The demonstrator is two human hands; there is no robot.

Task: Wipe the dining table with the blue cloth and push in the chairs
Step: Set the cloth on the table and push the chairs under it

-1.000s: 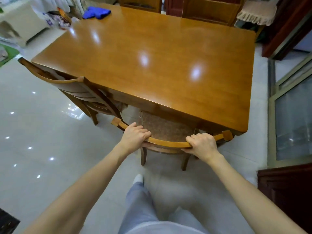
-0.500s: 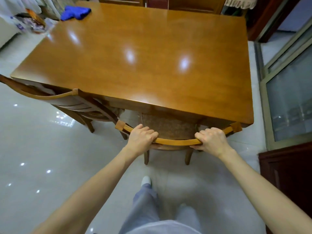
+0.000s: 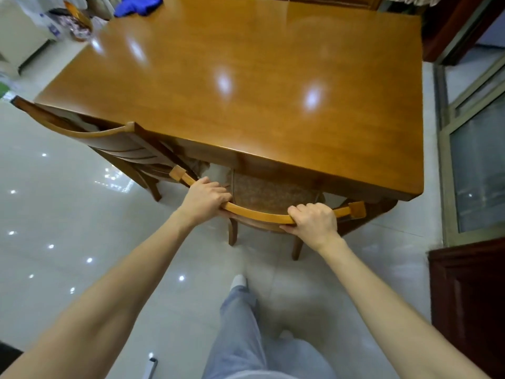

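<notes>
A glossy wooden dining table fills the upper view. The blue cloth lies crumpled on its far left corner. Directly before me stands a wooden chair with a brown seat, its seat partly under the table's near edge. My left hand grips the left part of the chair's curved top rail. On the right part of the same rail my right hand is closed. A second chair stands at the table's near left corner, angled and tucked partly under.
A dark wooden cabinet stands at the right, with a glass sliding door behind it. More chair backs line the table's far side. Clutter and a white unit sit at the far left. My legs stand on shiny tiles.
The chair has slid toward the table, with less of its seat showing. Both hands stay on its top rail, and I have stepped closer.
</notes>
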